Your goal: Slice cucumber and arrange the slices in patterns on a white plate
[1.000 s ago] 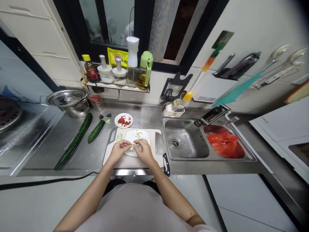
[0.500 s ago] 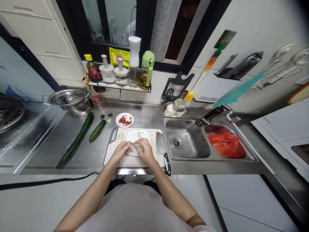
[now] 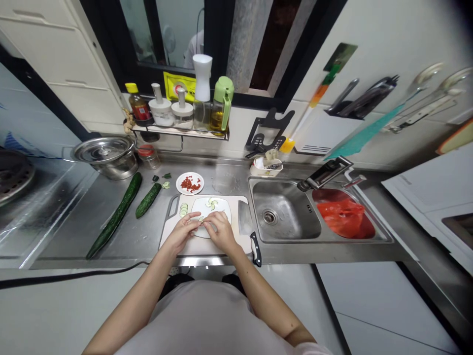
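- Your left hand (image 3: 181, 233) is raised over the near left part of the square white plate (image 3: 198, 207), index finger stretched out and thumb below it.
- Your right hand (image 3: 222, 234) meets it from the other side, thumb and fingers drawn together, the tips of both hands almost touching.
- Whether either grip has a slice pinched in it, you cannot tell here; the gap between the fingertips is too small to read.
- The cucumber slices (image 3: 212, 203) lie in a small cluster at the far side of that plate, just beyond your fingers.
- The plate sits on the cutting board (image 3: 169, 231), where more cut rounds (image 3: 184, 210) overlap in a row to the left of the plate.
- On the board's right end lies the knife (image 3: 244, 219), its black handle toward you.
- To the left on the steel desk (image 3: 129, 249) are the short cucumber (image 3: 148, 200) and, farther left, the long cucumber (image 3: 115, 220).
- Behind the board, the round white dish (image 3: 179, 188) carries chopped red pieces (image 3: 190, 185).
- Right of the board is the sink (image 3: 291, 217).
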Available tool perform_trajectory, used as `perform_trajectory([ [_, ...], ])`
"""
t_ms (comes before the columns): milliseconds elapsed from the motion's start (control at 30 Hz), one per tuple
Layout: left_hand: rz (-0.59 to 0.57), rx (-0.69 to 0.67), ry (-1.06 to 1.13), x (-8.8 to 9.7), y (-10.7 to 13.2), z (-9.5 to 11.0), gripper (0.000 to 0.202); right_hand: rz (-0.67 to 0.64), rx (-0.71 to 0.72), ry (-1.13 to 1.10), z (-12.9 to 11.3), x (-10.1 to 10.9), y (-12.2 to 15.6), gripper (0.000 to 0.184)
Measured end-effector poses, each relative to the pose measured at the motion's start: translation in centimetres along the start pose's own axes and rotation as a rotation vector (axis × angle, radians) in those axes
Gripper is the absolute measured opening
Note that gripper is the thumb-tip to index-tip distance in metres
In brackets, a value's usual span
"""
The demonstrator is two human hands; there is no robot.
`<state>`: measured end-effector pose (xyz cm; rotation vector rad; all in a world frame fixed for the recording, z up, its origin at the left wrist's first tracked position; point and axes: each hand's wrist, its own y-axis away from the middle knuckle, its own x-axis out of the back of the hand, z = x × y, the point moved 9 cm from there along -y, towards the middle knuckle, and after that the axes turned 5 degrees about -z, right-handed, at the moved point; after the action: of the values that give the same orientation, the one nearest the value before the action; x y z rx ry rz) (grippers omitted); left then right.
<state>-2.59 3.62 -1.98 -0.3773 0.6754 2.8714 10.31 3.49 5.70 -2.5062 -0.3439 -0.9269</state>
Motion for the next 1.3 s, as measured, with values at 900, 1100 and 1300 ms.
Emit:
perform_trajectory([
  [900,0.135,-0.409,-0.316,-0.8,-0.7,2.8,0.046,0.073,-0.379,-0.343,4.6,-1.4,-0.7,0.011],
  [1100,0.187,-0.44,-0.412,-1.0,-0.9,2.6,0.045,0.068,-0.523,-0.507,6.4,-2.5,-0.3,0.012],
  [1300,0.209,-0.432,-0.46,-1.0,-1.3,2.1,0.043,0.068,-0.563,-0.547,7.7,-3.0,-0.1,0.011],
])
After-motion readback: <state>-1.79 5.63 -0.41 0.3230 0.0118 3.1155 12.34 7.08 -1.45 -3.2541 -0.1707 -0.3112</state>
